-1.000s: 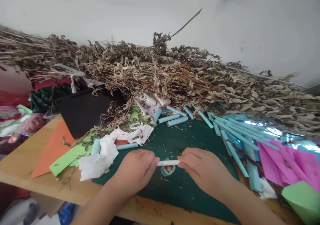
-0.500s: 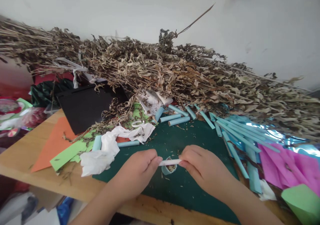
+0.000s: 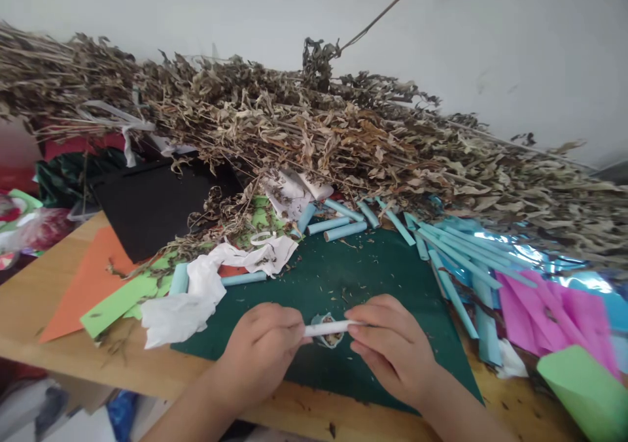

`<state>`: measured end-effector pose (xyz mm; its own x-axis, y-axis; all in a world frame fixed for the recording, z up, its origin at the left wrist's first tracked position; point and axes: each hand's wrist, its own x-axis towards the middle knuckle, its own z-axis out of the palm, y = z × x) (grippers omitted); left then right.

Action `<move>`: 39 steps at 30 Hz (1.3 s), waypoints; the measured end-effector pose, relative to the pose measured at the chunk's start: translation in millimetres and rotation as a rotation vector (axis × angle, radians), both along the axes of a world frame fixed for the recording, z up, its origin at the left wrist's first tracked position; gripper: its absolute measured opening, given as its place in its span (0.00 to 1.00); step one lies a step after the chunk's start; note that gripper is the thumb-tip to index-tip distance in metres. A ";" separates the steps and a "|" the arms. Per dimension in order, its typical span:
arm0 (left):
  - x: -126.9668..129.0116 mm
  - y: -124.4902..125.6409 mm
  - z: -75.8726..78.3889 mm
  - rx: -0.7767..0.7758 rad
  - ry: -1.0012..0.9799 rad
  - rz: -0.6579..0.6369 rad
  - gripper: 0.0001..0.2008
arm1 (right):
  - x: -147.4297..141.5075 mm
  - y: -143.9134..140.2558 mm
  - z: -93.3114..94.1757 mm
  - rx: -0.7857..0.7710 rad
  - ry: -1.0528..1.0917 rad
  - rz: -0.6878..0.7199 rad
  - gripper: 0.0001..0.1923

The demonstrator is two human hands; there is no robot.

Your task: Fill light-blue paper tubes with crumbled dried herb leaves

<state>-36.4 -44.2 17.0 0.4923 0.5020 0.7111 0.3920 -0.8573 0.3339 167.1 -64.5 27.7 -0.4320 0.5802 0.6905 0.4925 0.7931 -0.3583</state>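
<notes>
On the wooden counter (image 3: 44,324), crumpled white tissue (image 3: 184,308) lay left of the dark green mat (image 3: 373,265). The left hand (image 3: 260,347) pinched one end of a thin white rolled paper stick (image 3: 328,328), the right hand (image 3: 387,340) the other, just above a small blue paper cup of dried bits (image 3: 328,335). Uneven finger pressure could have kinked the stick or tipped the cup, spilling its contents.

Looks like a home craft corner, pretty messy. A wooden table (image 3: 29,311) is pushed against a plain white wall (image 3: 490,50) and covered with a green cutting mat (image 3: 373,265), coloured paper sheets (image 3: 83,278), rolled blue paper tubes (image 3: 338,226) and a big heap of dried plants (image 3: 318,135).
</notes>
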 end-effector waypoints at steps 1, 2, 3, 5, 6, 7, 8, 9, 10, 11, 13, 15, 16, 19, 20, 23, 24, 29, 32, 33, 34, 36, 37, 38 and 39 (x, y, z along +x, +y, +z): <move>-0.3 0.1 -1.7 0.020 0.007 -0.011 0.05 | -0.7 -0.8 1.4 -0.046 0.006 -0.012 0.08; -0.8 0.1 -3.2 0.029 0.015 -0.020 0.06 | -1.8 -1.7 3.4 -0.092 -0.006 -0.048 0.08; -1.4 0.2 -4.5 0.027 0.024 -0.025 0.06 | -3.1 -2.7 5.8 -0.132 -0.032 -0.098 0.07; -2.5 0.6 -5.7 0.014 0.041 -0.033 0.08 | -6.0 -4.6 11.0 -0.178 -0.113 -0.191 0.07; -3.1 0.9 -5.2 -0.001 0.043 -0.048 0.09 | -7.2 -5.4 13.5 -0.192 -0.148 -0.212 0.06; -3.5 1.0 -3.9 -0.027 0.037 -0.071 0.09 | -8.3 -6.0 15.6 -0.202 -0.168 -0.218 0.06; -3.9 1.0 -1.7 -0.062 0.024 -0.103 0.09 | -9.2 -6.2 17.2 -0.202 -0.174 -0.219 0.06; -4.1 0.7 1.2 -0.104 0.006 -0.136 0.08 | -9.9 -6.4 18.3 -0.199 -0.172 -0.220 0.06; -4.2 0.2 4.6 -0.157 -0.010 -0.156 0.06 | -10.4 -6.4 18.9 -0.197 -0.166 -0.222 0.06; -4.0 -0.5 8.1 -0.221 -0.013 -0.149 0.04 | -10.8 -6.4 19.0 -0.196 -0.158 -0.218 0.06; -2.9 -2.3 15.0 -0.362 0.044 -0.059 0.04 | -11.6 -7.0 18.4 -0.186 -0.145 -0.207 0.06; -1.0 -3.9 20.5 -0.512 0.184 0.060 0.11 | -12.6 -8.4 16.9 -0.164 -0.130 -0.198 0.05; 0.1 -4.6 22.5 -0.577 0.263 0.099 0.14 | -13.1 -9.4 15.9 -0.146 -0.118 -0.199 0.04; 2.7 -7.4 25.6 -0.653 0.405 0.118 0.18 | -15.2 -12.6 11.7 -0.082 -0.069 -0.207 0.04; 3.0 -8.8 25.9 -0.645 0.418 0.119 0.17 | -15.9 -13.6 9.7 -0.054 -0.047 -0.208 0.05; 3.0 -13.8 25.6 -0.567 0.429 0.125 0.15 | -17.2 -17.0 2.1 0.069 0.030 -0.219 0.08; 2.8 -15.3 25.3 -0.528 0.428 0.124 0.15 | -16.9 -18.1 -0.9 0.101 0.053 -0.221 0.08; 2.5 -18.0 24.5 -0.252 0.373 0.105 0.11 | -11.8 -22.9 -11.4 0.090 0.048 -0.152 0.09; 1.8 -15.9 24.2 -0.066 0.284 0.012 0.08 | -11.5 -23.9 -9.4 0.045 0.019 -0.166 0.06; 1.1 -14.7 23.7 -0.035 0.261 -0.040 0.08 | -12.3 -23.8 -7.6 0.037 0.011 -0.190 0.06; 0.1 -13.2 22.9 -0.016 0.239 -0.088 0.08 | -13.3 -23.6 -5.3 0.034 0.001 -0.217 0.06; -2.6 -9.4 20.2 -0.004 0.183 -0.142 0.07 | -15.2 -22.4 -0.9 0.024 -0.030 -0.258 0.07; -4.0 -7.3 18.3 -0.018 0.150 -0.155 0.06 | -16.1 -21.5 1.0 0.023 -0.045 -0.265 0.07; -5.2 -5.1 16.0 -0.052 0.109 -0.173 0.06 | -16.8 -20.4 2.6 0.023 -0.056 -0.270 0.07; -6.2 -2.9 13.5 -0.110 0.060 -0.197 0.06 | -17.5 -19.3 3.8 0.025 -0.061 -0.274 0.08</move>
<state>-42.6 -47.1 30.5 0.6284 0.4652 0.6235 0.2430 -0.8788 0.4107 149.5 -83.9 31.6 -0.3020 0.6644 0.6837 0.7100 0.6353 -0.3038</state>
